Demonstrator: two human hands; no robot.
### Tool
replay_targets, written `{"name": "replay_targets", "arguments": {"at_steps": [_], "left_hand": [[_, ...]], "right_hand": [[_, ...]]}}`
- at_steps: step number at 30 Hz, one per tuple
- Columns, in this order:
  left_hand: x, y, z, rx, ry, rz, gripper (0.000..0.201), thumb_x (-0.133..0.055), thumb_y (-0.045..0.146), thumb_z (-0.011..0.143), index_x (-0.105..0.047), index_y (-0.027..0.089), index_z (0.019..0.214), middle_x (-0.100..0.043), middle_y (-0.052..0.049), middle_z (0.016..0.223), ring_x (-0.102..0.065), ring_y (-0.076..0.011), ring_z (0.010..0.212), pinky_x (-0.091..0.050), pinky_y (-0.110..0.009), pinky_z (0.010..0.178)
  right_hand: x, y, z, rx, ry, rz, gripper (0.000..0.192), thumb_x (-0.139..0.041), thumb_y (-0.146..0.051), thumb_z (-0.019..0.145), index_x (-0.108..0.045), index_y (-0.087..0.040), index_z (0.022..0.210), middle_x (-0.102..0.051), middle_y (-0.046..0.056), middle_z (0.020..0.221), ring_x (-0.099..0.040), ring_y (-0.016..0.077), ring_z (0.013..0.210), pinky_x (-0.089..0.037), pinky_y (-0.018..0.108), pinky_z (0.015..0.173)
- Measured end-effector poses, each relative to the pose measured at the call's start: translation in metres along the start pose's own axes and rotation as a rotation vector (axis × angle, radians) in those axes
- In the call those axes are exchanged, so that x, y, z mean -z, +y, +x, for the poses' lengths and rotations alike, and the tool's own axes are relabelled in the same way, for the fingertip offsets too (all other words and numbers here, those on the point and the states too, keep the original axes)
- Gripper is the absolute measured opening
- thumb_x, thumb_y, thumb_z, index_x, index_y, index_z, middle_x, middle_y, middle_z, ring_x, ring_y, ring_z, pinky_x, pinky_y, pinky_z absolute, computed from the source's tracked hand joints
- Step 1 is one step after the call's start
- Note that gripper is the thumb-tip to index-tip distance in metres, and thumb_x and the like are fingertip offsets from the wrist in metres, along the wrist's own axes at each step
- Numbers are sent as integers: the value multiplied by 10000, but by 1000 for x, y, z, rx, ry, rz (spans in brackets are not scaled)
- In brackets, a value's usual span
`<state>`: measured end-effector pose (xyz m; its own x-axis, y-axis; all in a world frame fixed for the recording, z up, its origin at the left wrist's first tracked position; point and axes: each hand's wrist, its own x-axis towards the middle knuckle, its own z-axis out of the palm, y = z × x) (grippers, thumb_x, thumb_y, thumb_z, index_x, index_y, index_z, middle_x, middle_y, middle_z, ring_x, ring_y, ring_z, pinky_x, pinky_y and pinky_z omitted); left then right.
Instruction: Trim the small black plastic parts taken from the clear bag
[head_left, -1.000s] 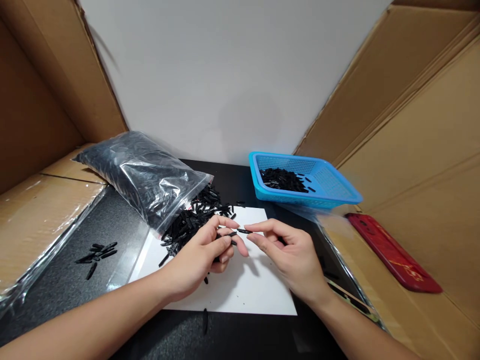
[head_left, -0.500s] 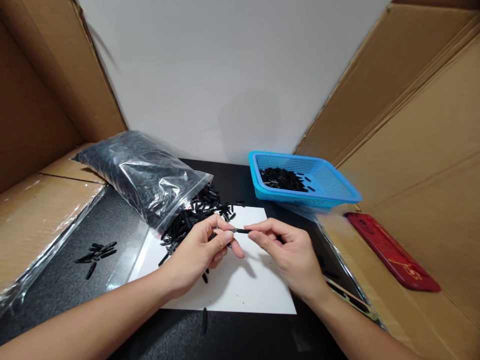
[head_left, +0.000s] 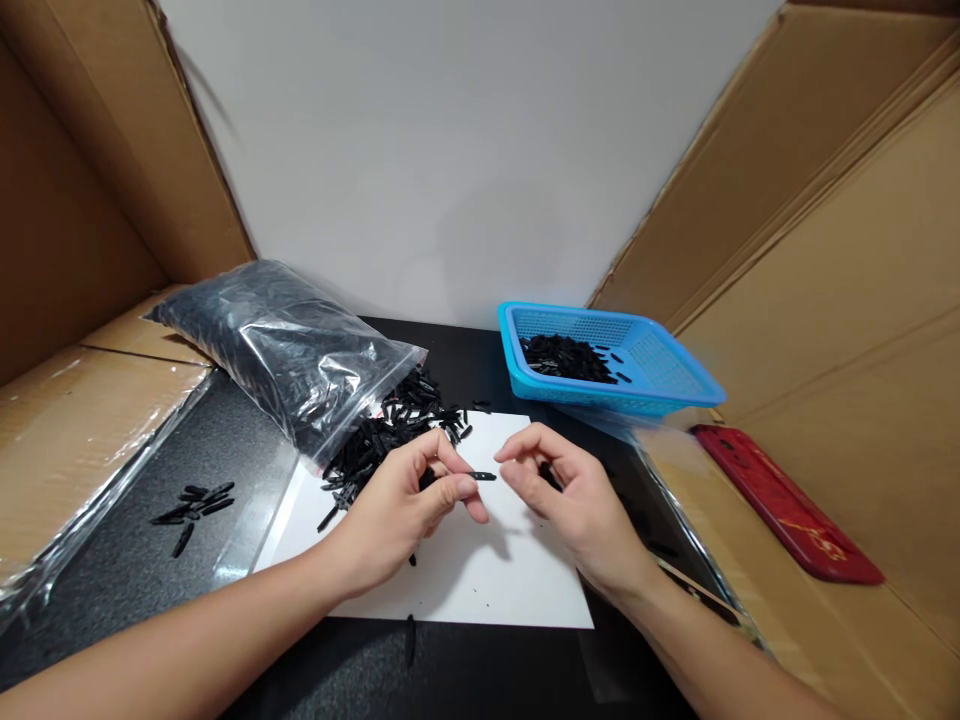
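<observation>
clearly, the left hand (head_left: 427,485) pinches a black strip (head_left: 484,477) at its three o'clock, long axis running nine to three, free tip just beside the right hand (head_left: 500,464), whose thumb and forefinger stand slightly parted.

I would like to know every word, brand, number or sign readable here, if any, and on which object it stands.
Nothing can be read for certain.
Red case: gold marking, too small and slanted to read.
Black piece in the left hand: tiny pale spots, too small to tell whether they are lettering.
Clear bag: no readable print.
</observation>
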<state>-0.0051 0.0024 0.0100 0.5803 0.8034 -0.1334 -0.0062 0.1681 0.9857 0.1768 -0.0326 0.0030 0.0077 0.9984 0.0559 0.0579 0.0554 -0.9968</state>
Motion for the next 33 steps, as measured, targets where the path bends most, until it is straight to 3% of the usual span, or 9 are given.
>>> {"name": "replay_targets", "arguments": {"at_steps": [6, 12, 16, 22, 27, 30, 33], "left_hand": [[1, 0, 2, -14, -7, -25, 272, -632, 402, 885, -479, 198, 791, -679, 15, 670, -300, -60, 447, -217, -216, 426], [0, -1, 2, 4, -36, -113, 288, -632, 410, 891, -480, 190, 784, -678, 6, 679, -297, -56, 462, -207, -215, 442], [-1, 2, 0, 90, -98, -251, 285, -626, 401, 896, -463, 193, 789, -682, -10, 711, -271, -56, 478, -175, -214, 452], [-2, 9, -1, 214, -98, -366, 172, -676, 167, 808, -519, 181, 878, -663, -13, 776, -370, -57, 533, -233, -209, 507], [-3, 6, 0, 171, -63, -319, 162, -649, 258, 879, -519, 181, 938, -645, -3, 723, -398, -69, 538, -242, -222, 514], [-3, 3, -1, 131, -85, -255, 177, -618, 314, 915, -508, 193, 981, -545, 57, 582, -375, -80, 520, -214, -225, 496], [-2, 2, -1, 112, -94, -193, 180, -579, 354, 942, -478, 207, 966, -530, 73, 567, -339, -73, 499, -199, -223, 486]], "right_hand": [[1, 1, -5, 228, 25, -314, 178, -651, -261, 834, -745, -201, 972, -290, -87, 536, -285, 105, 486, -259, 255, 492], [-1, -2, -5, 356, 2, -408, 185, -653, -236, 846, -803, -222, 953, -602, -15, 593, -379, 110, 476, -316, 258, 472], [-1, -1, -4, 269, 53, -328, 160, -685, -277, 822, -817, -209, 882, -698, 28, 642, -467, 128, 505, -375, 264, 498], [-1, 4, 0, 72, 125, -214, 214, -704, -371, 775, -816, -189, 795, -696, 34, 611, -499, 142, 510, -390, 263, 490], [1, 3, 1, 54, 119, -145, 197, -724, -370, 758, -815, -196, 781, -759, 64, 724, -606, 188, 617, -456, 290, 570], [1, 3, 1, 46, 124, -143, 204, -731, -380, 754, -812, -193, 769, -750, 64, 700, -599, 187, 611, -452, 294, 572], [1, 3, 1, 43, 123, -149, 221, -734, -396, 755, -814, -192, 782, -745, 62, 696, -584, 181, 594, -443, 293, 557]]}}
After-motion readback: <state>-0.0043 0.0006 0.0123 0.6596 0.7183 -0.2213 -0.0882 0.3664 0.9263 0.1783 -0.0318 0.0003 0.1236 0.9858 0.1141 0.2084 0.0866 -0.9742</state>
